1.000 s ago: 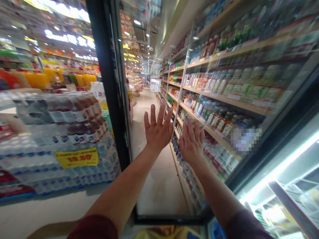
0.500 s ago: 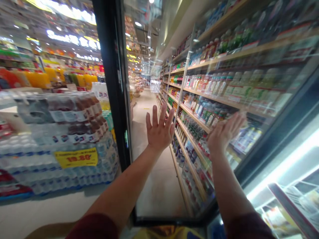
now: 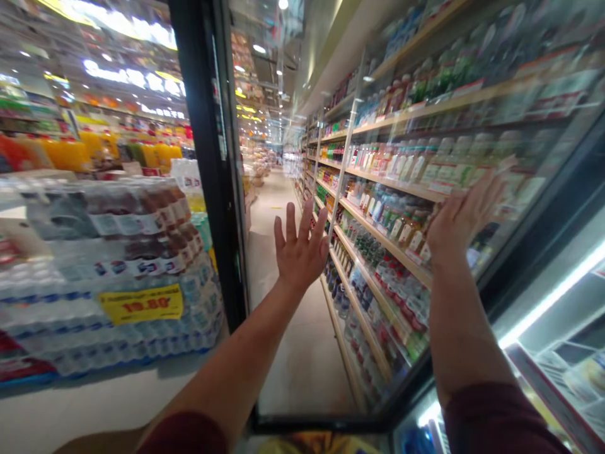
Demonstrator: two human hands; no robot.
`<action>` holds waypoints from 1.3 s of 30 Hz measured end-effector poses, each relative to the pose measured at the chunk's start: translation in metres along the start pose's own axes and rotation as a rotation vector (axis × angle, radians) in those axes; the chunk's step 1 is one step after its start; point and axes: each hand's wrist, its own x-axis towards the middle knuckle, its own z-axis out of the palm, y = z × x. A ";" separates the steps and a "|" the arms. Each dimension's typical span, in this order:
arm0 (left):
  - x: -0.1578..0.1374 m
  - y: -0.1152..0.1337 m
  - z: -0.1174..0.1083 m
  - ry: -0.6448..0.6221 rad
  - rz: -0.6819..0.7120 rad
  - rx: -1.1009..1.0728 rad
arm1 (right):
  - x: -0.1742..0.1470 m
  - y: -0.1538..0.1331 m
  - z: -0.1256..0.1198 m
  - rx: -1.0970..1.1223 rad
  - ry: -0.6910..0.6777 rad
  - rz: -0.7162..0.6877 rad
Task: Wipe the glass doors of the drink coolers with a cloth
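A glass door (image 3: pixel 293 353) in a black frame stands swung out in front of me. My left hand (image 3: pixel 301 249) lies spread near its middle, palm toward the glass, with nothing seen in it. Higher and farther right, my right hand (image 3: pixel 466 217) is at the same pane, fingers stretched out and tilted to the upper right. Motion smears its fingertips slightly. Rows of bottles on shelves (image 3: pixel 397 246) show in the pane behind both hands.
A lit cooler interior (image 3: pixel 567 366) with wire racks lies at lower right. Shrink-wrapped bottle packs (image 3: pixel 137 221) are stacked on the left, with a yellow price sign (image 3: pixel 140 304) in front. The door's black edge post (image 3: pixel 208 145) stands between.
My right hand has moved right and upward across the glass. My left hand has stayed nearly in place, and the view has shifted slightly.
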 end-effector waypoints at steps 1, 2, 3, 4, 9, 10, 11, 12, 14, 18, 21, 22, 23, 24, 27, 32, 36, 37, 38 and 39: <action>0.000 0.001 0.000 0.000 -0.002 -0.001 | 0.005 0.004 0.000 0.000 0.016 0.041; 0.000 0.001 0.000 0.001 -0.003 -0.002 | 0.006 0.003 0.001 -0.003 0.018 0.063; 0.000 0.001 0.000 0.004 -0.002 -0.003 | 0.004 -0.003 0.003 -0.007 0.014 0.065; 0.000 0.001 0.000 0.006 -0.002 -0.004 | 0.000 -0.014 0.006 -0.009 0.002 0.041; -0.001 -0.001 0.000 -0.005 -0.002 -0.019 | -0.044 -0.097 0.023 -0.006 -0.162 -0.355; -0.001 -0.001 0.000 -0.004 -0.001 -0.026 | -0.051 -0.109 0.025 -0.008 -0.189 -0.437; -0.001 -0.002 0.000 0.002 0.001 -0.031 | -0.055 -0.116 0.026 -0.013 -0.210 -0.508; -0.001 -0.003 0.000 0.009 0.008 -0.034 | -0.057 -0.119 0.026 -0.022 -0.227 -0.563; -0.001 -0.004 -0.001 0.020 0.018 -0.031 | -0.054 -0.108 0.023 -0.047 -0.248 -0.603; 0.000 -0.003 0.000 0.028 0.023 -0.016 | -0.038 -0.037 0.005 -0.089 -0.177 -0.376; 0.000 -0.001 0.001 0.027 0.013 -0.002 | -0.038 0.026 -0.004 -0.058 -0.025 -0.102; 0.000 0.000 0.002 0.025 0.008 0.001 | -0.042 0.041 -0.005 -0.045 0.032 -0.021; 0.000 0.000 0.002 0.021 0.004 0.001 | -0.048 0.051 -0.005 -0.033 0.078 0.049; 0.000 0.001 0.002 0.019 0.001 0.000 | -0.056 0.054 -0.003 -0.025 0.110 0.102; -0.001 0.000 0.002 0.006 -0.010 -0.021 | -0.091 0.029 0.006 -0.013 0.100 0.131; -0.001 -0.003 0.000 -0.048 -0.044 -0.091 | -0.161 -0.054 0.019 -0.042 -0.222 -0.345; -0.001 -0.004 0.000 -0.045 -0.034 -0.072 | -0.177 -0.047 0.016 -0.041 -0.300 -0.655; -0.001 -0.004 0.000 -0.043 -0.031 -0.069 | -0.173 -0.032 0.013 -0.050 -0.275 -0.632; 0.000 -0.004 -0.001 -0.039 -0.029 -0.067 | -0.167 -0.015 0.010 -0.062 -0.242 -0.573; 0.000 -0.004 -0.001 -0.031 -0.025 -0.064 | -0.160 0.003 0.007 -0.069 -0.197 -0.487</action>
